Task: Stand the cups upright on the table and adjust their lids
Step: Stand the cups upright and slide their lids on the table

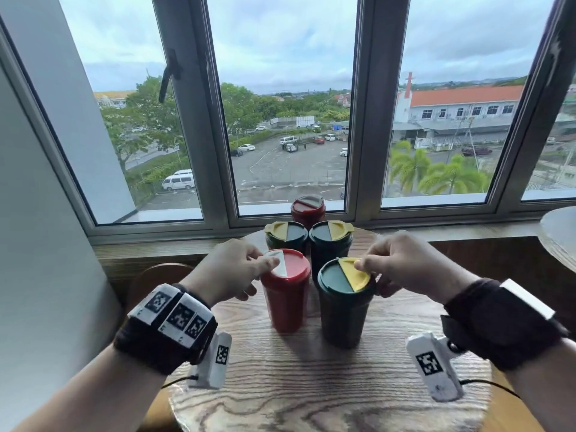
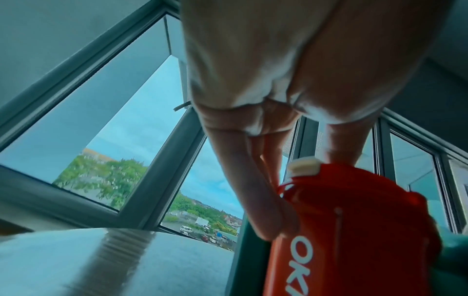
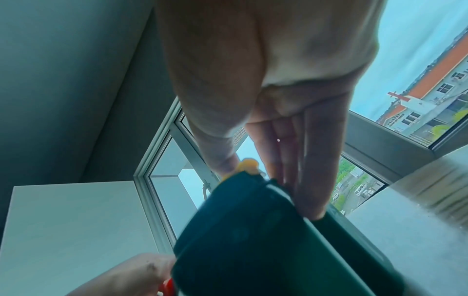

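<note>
Five lidded cups stand upright on the round wooden table (image 1: pixel 311 385). At front left is a red cup (image 1: pixel 286 304) (image 2: pixel 354 230) whose lid has a white flap (image 1: pixel 280 265) (image 2: pixel 303 166). My left hand (image 1: pixel 258 272) (image 2: pixel 268 180) holds its top, thumb on the flap and fingers down the cup's side. At front right a dark green cup (image 1: pixel 346 313) (image 3: pixel 266 250) has a yellow flap (image 1: pixel 353 274) (image 3: pixel 249 164). My right hand (image 1: pixel 378 272) (image 3: pixel 286 160) grips it likewise, thumb on the flap. Behind stand two green cups (image 1: pixel 286 241) (image 1: pixel 331 244) and a dark red cup (image 1: pixel 308 210).
The window sill (image 1: pixel 156 247) and window frame run close behind the cups. A second round table (image 1: pixel 561 238) shows at the right edge. A wooden chair back (image 1: pixel 162 275) sits low on the left. The table's near half is bare wood.
</note>
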Motion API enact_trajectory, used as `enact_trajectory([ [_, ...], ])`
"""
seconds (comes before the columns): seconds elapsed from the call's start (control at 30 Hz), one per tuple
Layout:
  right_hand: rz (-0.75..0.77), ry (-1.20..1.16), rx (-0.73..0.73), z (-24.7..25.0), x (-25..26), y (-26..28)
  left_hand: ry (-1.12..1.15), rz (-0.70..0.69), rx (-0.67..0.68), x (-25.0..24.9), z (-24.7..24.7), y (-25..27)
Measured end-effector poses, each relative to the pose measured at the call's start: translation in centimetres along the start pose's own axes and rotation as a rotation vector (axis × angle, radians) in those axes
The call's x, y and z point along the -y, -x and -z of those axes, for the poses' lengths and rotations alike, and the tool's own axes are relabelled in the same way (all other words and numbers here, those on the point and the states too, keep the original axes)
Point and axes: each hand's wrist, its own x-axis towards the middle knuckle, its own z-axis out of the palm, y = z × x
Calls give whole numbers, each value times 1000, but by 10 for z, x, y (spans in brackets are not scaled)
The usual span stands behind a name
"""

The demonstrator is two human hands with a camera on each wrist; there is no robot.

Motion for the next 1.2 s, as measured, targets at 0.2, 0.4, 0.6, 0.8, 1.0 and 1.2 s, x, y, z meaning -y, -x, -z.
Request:
enact_trajectory([
  [0.2,-124,10,125,6,13,-7,53,117,61,-1,3,-8],
  [0.4,-146,8,46,7,17,-24,8,96,-22,-9,4,-14],
  [0.6,-127,-61,-40,2,19,-33,-180,17,-101,-12,1,-15],
  [0.8,-138,-82,-90,-5,10,-37,-205,8,-170,-9,-7,-15],
  [1.0,-122,-57,-96,-10,10,-37,-173,13,-187,-7,-10,-17],
  [1.2,-120,-40,-79,-9,11,-38,-180,12,-193,-8,-12,-18],
])
